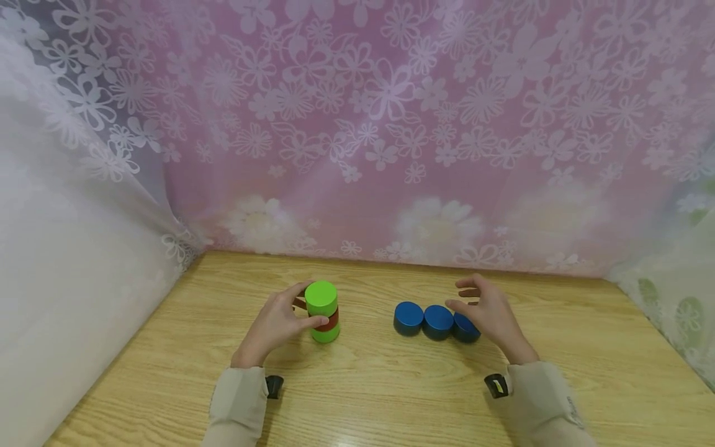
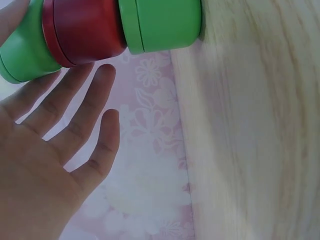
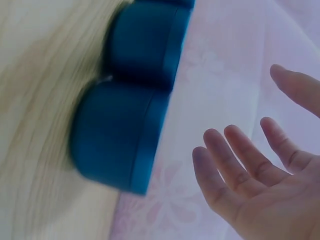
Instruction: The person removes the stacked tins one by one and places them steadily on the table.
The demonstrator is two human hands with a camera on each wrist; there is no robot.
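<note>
Three round lidded tins stand stacked on the left of the table: a green tin on top, a red tin in the middle and a green tin at the bottom. My left hand holds the stack around its upper part, thumb on the near side and fingers behind. Ring and little fingers spread away from the tins in the left wrist view. To the right, three blue tins sit side by side in a row. Over the rightmost blue tin hovers my right hand, fingers apart and holding nothing.
The wooden table carries all the tins. A pink flowered cloth hangs along its back edge, with a pale cloth at the left side. Each wrist wears a dark strapped device.
</note>
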